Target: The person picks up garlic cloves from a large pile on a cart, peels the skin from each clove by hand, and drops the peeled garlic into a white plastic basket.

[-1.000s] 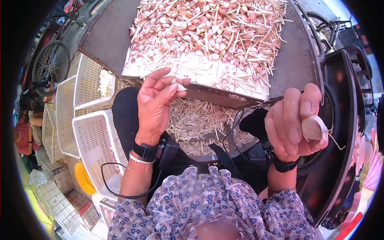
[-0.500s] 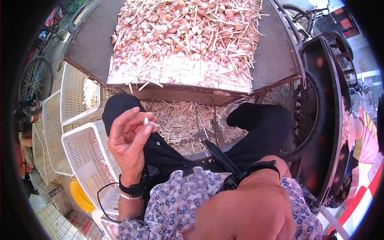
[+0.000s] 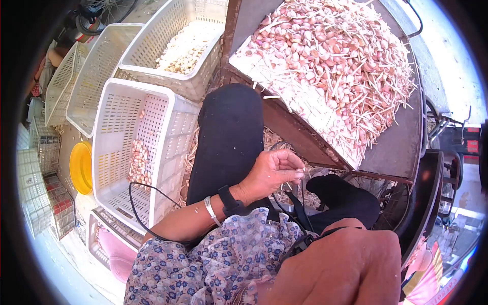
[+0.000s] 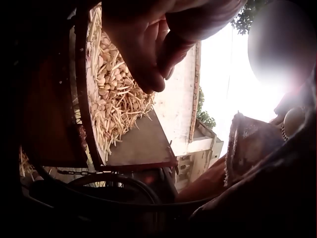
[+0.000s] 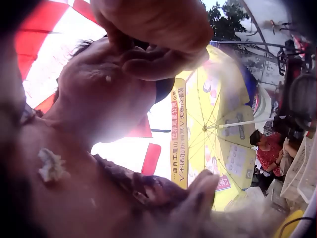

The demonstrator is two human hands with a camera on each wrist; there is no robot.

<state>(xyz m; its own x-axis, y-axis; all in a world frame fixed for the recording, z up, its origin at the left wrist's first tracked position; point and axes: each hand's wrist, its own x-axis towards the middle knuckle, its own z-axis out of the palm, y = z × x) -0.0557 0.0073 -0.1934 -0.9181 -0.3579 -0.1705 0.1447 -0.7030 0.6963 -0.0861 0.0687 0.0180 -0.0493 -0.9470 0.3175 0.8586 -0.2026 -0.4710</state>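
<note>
My left hand (image 3: 272,175) is held over the lap, below the front edge of the cart bed. Its thumb and fingers pinch a small pale garlic clove (image 3: 301,171), mostly covered by the fingertips. My right hand (image 3: 340,264) is raised close to the camera with its back showing, so its fingers are hidden in the head view. In the right wrist view its bent fingers (image 5: 158,64) are up by the person's face; I cannot tell whether they hold anything. Beyond the left hand lies a heap of pinkish garlic cloves (image 3: 330,56) with dry stalks.
The cart bed (image 3: 391,157) has raised metal edges. Left of the knee stands a white crate (image 3: 109,147) with some cloves inside; behind it another crate (image 3: 137,61) holds peeled cloves. A yellow basin (image 3: 80,168) sits farther left. A black cable (image 3: 130,203) loops by the left arm.
The right hand, earlier out front holding a garlic clove with a thin root, has come up toward the face. The left hand has swung rightward over the lap. The view has turned toward the crates.
</note>
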